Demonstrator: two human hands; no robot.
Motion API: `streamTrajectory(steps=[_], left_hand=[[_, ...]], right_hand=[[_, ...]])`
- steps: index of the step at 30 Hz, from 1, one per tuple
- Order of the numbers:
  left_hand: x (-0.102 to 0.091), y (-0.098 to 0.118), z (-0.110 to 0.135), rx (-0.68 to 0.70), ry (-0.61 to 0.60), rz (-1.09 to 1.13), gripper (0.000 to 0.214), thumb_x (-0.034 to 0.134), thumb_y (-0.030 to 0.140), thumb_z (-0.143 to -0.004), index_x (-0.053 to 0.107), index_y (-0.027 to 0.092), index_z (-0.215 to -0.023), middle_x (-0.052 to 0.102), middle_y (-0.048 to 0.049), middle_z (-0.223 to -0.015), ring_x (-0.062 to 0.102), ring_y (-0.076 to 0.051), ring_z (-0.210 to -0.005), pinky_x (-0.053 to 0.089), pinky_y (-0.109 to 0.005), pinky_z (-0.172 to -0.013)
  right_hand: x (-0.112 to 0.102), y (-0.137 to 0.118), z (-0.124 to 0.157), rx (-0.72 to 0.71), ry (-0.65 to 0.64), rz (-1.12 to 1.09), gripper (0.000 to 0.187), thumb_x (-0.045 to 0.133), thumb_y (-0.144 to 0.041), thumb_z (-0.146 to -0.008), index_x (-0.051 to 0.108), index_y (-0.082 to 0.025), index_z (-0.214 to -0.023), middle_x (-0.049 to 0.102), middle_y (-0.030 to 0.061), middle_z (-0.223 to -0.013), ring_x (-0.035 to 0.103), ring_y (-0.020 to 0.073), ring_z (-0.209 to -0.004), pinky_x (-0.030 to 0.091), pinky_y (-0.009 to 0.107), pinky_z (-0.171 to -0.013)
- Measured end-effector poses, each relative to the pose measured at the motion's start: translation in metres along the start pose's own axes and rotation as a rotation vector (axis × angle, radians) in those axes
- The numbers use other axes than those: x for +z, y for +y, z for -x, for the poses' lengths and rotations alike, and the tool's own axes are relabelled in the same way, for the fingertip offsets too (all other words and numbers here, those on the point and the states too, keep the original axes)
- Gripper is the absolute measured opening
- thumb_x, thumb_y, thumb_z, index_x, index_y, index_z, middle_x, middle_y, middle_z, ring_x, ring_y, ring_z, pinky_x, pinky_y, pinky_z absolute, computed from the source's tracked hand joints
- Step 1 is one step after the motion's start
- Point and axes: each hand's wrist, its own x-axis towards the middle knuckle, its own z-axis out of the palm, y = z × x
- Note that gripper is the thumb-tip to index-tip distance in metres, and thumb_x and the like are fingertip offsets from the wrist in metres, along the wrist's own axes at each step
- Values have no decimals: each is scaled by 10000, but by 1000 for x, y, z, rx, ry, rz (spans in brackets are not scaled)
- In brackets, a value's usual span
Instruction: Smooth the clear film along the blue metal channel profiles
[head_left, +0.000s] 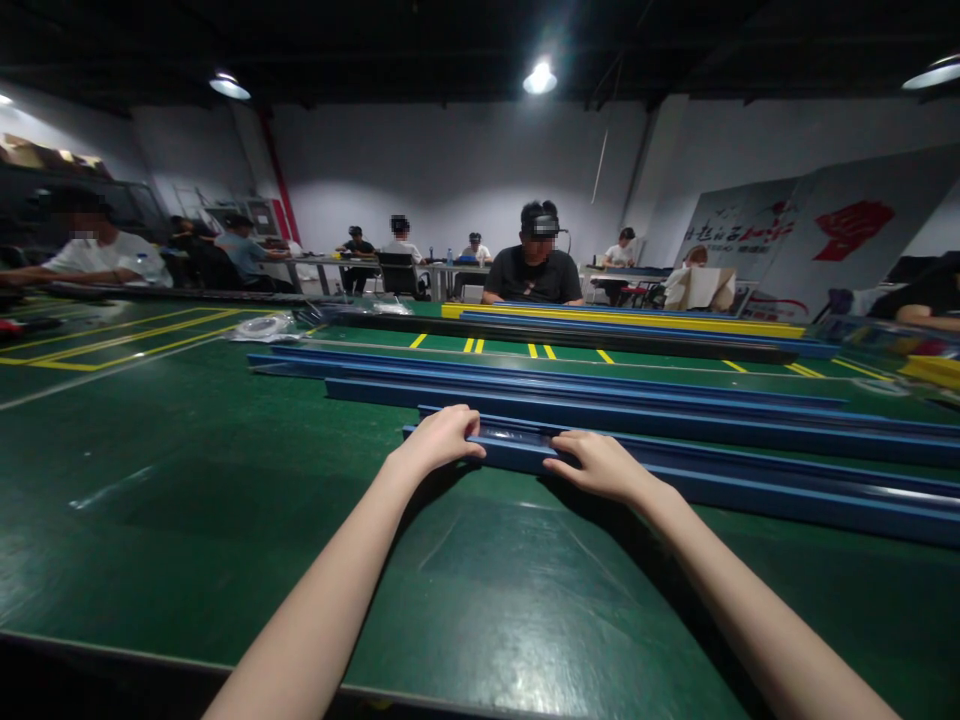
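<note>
Several long blue channel-shaped rails lie side by side across the green table (187, 500). The nearest blue rail (750, 480) has its left end in front of me. My left hand (442, 440) curls its fingers over that rail's left end. My right hand (596, 463) grips the same rail a little to the right, fingers wrapped over its near edge. Both arms reach forward from the table's front edge.
More blue rails (525, 385) lie farther back, then a yellow and blue stack (622, 320) before a seated person in black (534, 270). A clear plastic bag (262, 326) lies at back left. Other people sit at tables around the room.
</note>
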Motion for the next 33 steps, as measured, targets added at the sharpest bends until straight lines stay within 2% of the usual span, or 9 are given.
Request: streamTrajectory(steps=[6, 12, 21, 33], left_hand=[[0, -2, -1, -12, 17, 21, 245, 650, 396, -608, 531, 190, -666, 540, 4, -742, 510, -148, -706, 331, -219, -566], [-1, -2, -3, -12, 2, 38, 256, 648, 410, -604, 537, 184, -649, 557, -2, -713, 521, -153, -697, 336, -222, -560], [-3, -1, -3, -3, -32, 4, 271, 655, 427, -597, 532, 189, -642, 566, 8, -672, 521, -146, -645, 301, -219, -524], [-5, 0, 1, -8, -21, 18, 295, 636, 448, -610, 504, 186, -645, 566, -1, -730, 519, -149, -685, 305, -216, -530]], right_hand=[[-4, -17, -21, -29, -57, 46, 391, 325, -466, -844, 606, -194, -829, 629, 57, -881, 575, 157, -756, 324, 219, -577], [-2, -18, -32, -2, -82, -4, 364, 402, -501, -800, 617, -207, -797, 649, 48, -857, 576, 165, -774, 313, 215, -566], [2, -15, -27, -23, -34, -37, 419, 389, -525, -799, 630, -199, -693, 637, 36, -744, 559, 140, -667, 294, 220, -546], [2, -26, -15, -13, 39, 78, 432, 313, -469, -855, 635, -187, -795, 623, 55, -813, 571, 151, -739, 306, 227, -576]])
